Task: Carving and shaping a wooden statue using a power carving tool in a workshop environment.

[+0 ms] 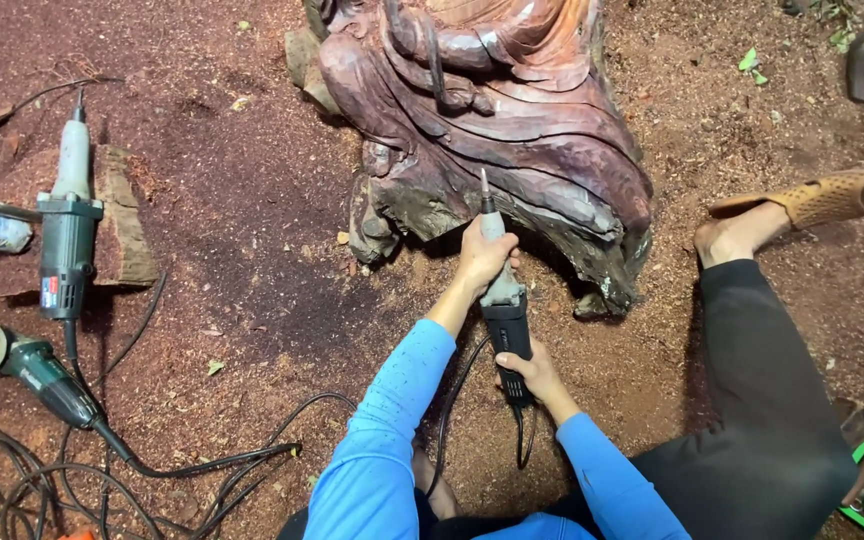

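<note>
Fingers (pixel 492 262) of left hand (pixel 482 255) wrapped round die grinder (pixel 504 300) neck; right hand (pixel 532 375) gripping its rear | bit just beyond fingertips, at carved wooden statue (pixel 512 120) base | steady pressure seems wise; cable (pixel 452 400) kept behind wrists

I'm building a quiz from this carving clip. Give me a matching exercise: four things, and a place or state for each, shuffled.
1. die grinder
2. angle grinder
3. sandal
4. wooden statue

A. lying on the ground at far left
B. on the foot at right
C. held in both hands
D. standing on the sawdust, top centre

Pairs: 1-C, 2-A, 3-B, 4-D
</note>
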